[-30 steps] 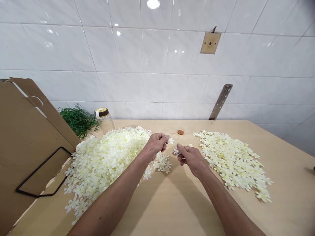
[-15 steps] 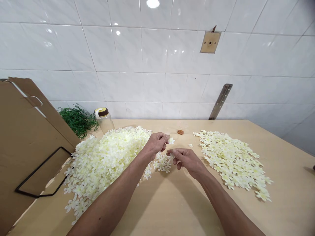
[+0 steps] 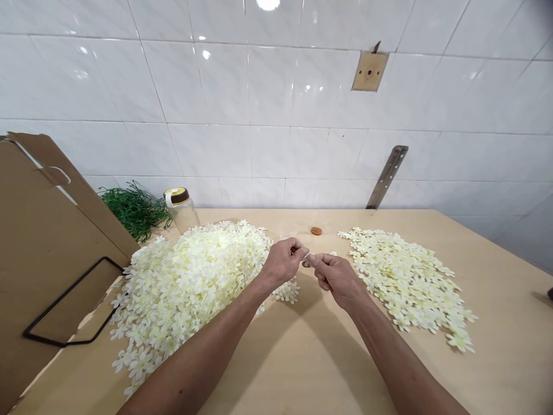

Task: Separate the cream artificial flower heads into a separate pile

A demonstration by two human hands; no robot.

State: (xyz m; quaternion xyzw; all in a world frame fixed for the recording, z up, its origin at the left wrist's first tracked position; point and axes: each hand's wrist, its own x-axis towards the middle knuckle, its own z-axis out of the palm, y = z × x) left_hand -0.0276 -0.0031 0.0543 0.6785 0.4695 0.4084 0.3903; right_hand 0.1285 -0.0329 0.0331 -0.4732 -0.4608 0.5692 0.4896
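My left hand (image 3: 284, 262) is closed in a pinch over the middle of the table. My right hand (image 3: 336, 278) is pinched too, and its fingertips meet those of the left. Only a small pale bit shows between them; the white artificial flower seen at the left fingertips is now mostly hidden. Left of my hands lies a large heap of white artificial flowers (image 3: 194, 276). A small cluster of flowers (image 3: 287, 291) rests just below my left hand. To the right, a flatter spread of flowers (image 3: 406, 279) covers part of the table.
A clear bottle with a brown and yellow lid (image 3: 184, 213) stands behind the heap, beside green plastic foliage (image 3: 136, 210). At the left is a cardboard box (image 3: 56, 230) with a black wire frame (image 3: 71, 297). A brown round piece (image 3: 316, 230) lies near the tiled wall (image 3: 268, 150).
My hands have come together; the right fingertips moved up to meet the left ones. The white flower at my left fingertips is no longer plainly visible.
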